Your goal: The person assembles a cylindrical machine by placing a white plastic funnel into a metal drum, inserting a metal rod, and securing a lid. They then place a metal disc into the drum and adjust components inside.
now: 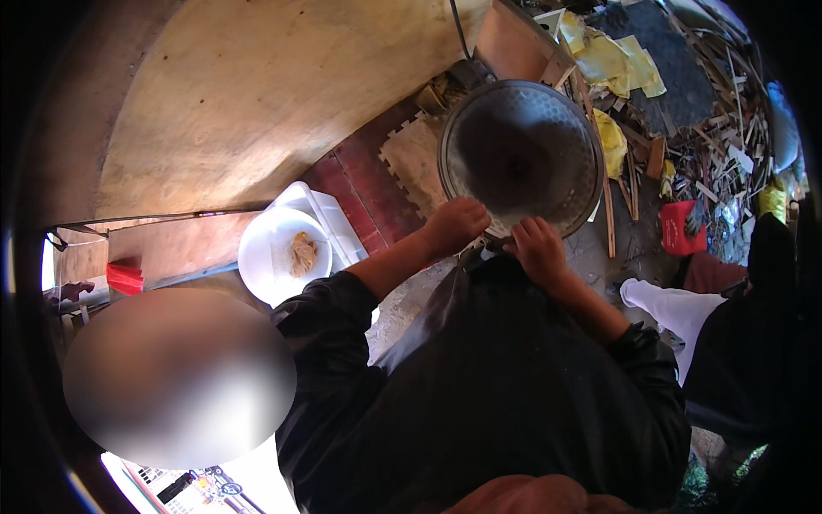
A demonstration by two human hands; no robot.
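Observation:
A big round wok [561,184] with a dotted pattern inside sits in front of me, its dark hollow facing up. At its near rim my left hand [460,224] is closed, fingers curled at the edge. Just to the right, my right hand [537,246] also has bent fingers at that rim, a short gap from the left. Whatever small thing may lie under the fingertips is hidden. Left of my left forearm stands a white bowl [257,257] holding a clump of tan, cloth-like material [302,254].
A white plastic bin [330,224] stands beside the bowl. Plywood [248,94] rises at the left. Wood scraps [728,128], yellow sheets [604,60] and a red container [682,227] lie to the right. Another person's white-clad limb [672,308] shows at the right; a blurred patch covers the lower left.

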